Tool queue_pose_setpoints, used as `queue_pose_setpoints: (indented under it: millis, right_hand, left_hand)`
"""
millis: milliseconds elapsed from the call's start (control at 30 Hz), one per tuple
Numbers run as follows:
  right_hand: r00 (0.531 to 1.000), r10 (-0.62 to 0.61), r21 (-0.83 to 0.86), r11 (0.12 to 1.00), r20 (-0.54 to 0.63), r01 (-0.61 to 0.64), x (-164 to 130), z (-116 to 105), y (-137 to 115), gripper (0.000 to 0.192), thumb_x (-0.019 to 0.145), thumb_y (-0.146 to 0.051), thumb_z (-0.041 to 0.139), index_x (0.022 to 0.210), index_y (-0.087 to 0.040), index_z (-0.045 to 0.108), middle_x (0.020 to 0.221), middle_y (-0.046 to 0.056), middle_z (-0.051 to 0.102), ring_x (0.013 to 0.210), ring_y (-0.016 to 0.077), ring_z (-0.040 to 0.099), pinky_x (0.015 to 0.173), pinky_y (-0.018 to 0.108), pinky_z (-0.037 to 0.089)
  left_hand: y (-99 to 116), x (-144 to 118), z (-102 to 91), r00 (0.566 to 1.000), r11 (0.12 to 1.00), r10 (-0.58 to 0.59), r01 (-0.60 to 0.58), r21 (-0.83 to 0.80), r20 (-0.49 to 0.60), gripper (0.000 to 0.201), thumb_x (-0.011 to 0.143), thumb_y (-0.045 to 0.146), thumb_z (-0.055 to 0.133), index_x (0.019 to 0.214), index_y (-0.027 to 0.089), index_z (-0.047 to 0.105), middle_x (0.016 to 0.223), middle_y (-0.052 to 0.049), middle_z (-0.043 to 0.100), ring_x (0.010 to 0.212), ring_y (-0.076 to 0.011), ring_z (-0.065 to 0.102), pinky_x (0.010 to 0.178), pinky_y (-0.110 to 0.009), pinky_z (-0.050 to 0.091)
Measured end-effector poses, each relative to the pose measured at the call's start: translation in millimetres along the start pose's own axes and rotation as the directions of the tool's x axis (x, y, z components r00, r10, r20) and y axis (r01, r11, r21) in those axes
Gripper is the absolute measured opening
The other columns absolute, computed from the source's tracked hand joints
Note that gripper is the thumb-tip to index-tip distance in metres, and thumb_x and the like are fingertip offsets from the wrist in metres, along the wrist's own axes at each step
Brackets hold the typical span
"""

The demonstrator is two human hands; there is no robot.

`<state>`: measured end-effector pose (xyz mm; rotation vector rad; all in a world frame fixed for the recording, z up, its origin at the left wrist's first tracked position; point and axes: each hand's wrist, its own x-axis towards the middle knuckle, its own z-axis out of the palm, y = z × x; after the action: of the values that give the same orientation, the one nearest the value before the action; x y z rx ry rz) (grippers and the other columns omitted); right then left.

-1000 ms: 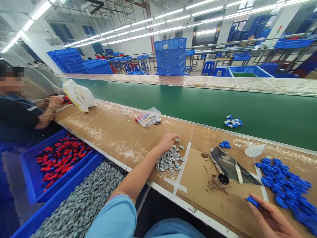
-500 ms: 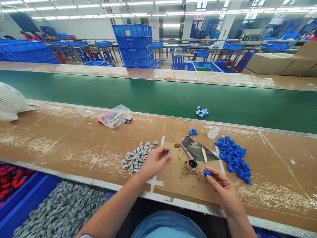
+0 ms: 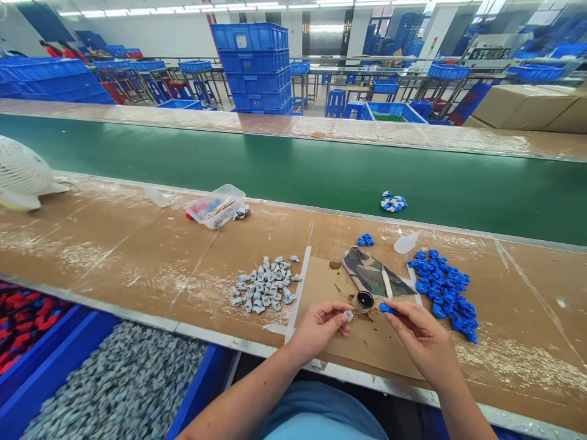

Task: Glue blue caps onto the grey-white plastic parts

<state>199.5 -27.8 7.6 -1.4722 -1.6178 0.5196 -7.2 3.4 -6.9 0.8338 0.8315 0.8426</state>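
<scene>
My left hand [image 3: 318,327] pinches a small grey metal part [image 3: 348,315] between thumb and fingers. My right hand [image 3: 419,333] holds a small blue plastic piece [image 3: 386,308] at its fingertips. Both hands hover over a cardboard mat [image 3: 367,342] at the bench's near edge, a few centimetres apart. Between them stands a small round black-lidded pot [image 3: 365,300]. A pile of grey metal parts [image 3: 265,287] lies to the left of my left hand. A heap of blue plastic pieces [image 3: 443,293] lies to the right of my right hand.
A camouflage cloth [image 3: 370,274] lies behind the pot. A clear plastic box [image 3: 215,206] and a white fan [image 3: 21,174] sit further left. The green conveyor belt [image 3: 293,168] carries a small blue cluster [image 3: 393,201]. Blue bins [image 3: 114,385] of grey and red parts stand below left.
The view swung right from the co-worker on the left. My left hand picked a grey part from the pile and came toward my right hand, which moved inward with the blue piece.
</scene>
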Motion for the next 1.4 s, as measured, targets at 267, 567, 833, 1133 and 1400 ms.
queue_pose_setpoints:
  millis: [267,567,833,1133,1400]
  right_hand:
    - [0.978,-0.203,-0.235,0.949,0.049,0.209,17,2,-9,0.017,0.086,-0.029,0.056,0.099,-0.026,0.068,0.092,0.003,0.072,0.088,0.0204,0.065,0.078,0.035,0.052]
    - [0.951,-0.286,-0.278,0.91,0.116,0.308,28,5,-12,0.019,0.086,-0.028,0.054,0.095,-0.027,0.071,0.088,0.003,0.073,0.081,0.0206,0.065,0.074,0.037,0.051]
    - [0.983,0.185,-0.075,0.98,-0.018,-0.186,23,8,-7,0.03,0.074,-0.049,0.062,0.088,-0.023,0.072,0.086,0.006,0.074,0.077,0.0235,0.068,0.07,0.037,0.054]
    - [0.885,0.452,0.291,0.837,0.113,-0.464,25,7,-14,0.047,0.06,-0.058,0.072,0.085,-0.019,0.073,0.087,0.01,0.074,0.082,0.0246,0.068,0.073,0.036,0.056]
    - [0.932,0.328,0.252,0.899,0.152,-0.358,6,13,-22,0.038,0.068,-0.053,0.069,0.087,-0.02,0.073,0.087,0.009,0.074,0.078,0.0227,0.068,0.072,0.035,0.057]
  left_hand:
    - [-7,5,-0.4,0.997,0.987,0.073,-0.072,0.145,-0.002,0.029,0.065,0.033,0.075,0.088,0.016,0.07,0.07,0.001,0.056,0.061,-0.0094,0.053,0.062,-0.025,0.05]
    - [-5,5,1.1,0.998,0.995,0.023,-0.028,0.092,0.055,0.036,0.068,0.046,0.071,0.087,0.016,0.066,0.069,0.002,0.056,0.057,-0.0079,0.052,0.059,-0.022,0.047]
    - [-4,4,1.7,0.999,1.0,-0.025,0.026,-0.015,0.038,0.036,0.058,0.037,0.08,0.085,0.017,0.067,0.065,0.004,0.054,0.062,-0.0087,0.055,0.067,-0.025,0.051]
    - [-12,5,-0.8,0.985,0.948,0.169,-0.17,0.268,0.026,0.028,0.075,0.036,0.065,0.098,0.02,0.072,0.092,-0.006,0.063,0.069,-0.0127,0.061,0.067,-0.028,0.056]
    - [-15,4,8.1,0.997,0.994,0.08,-0.08,0.07,0.005,0.031,0.066,0.031,0.075,0.093,0.017,0.068,0.084,-0.005,0.067,0.079,-0.0158,0.062,0.075,-0.03,0.054]
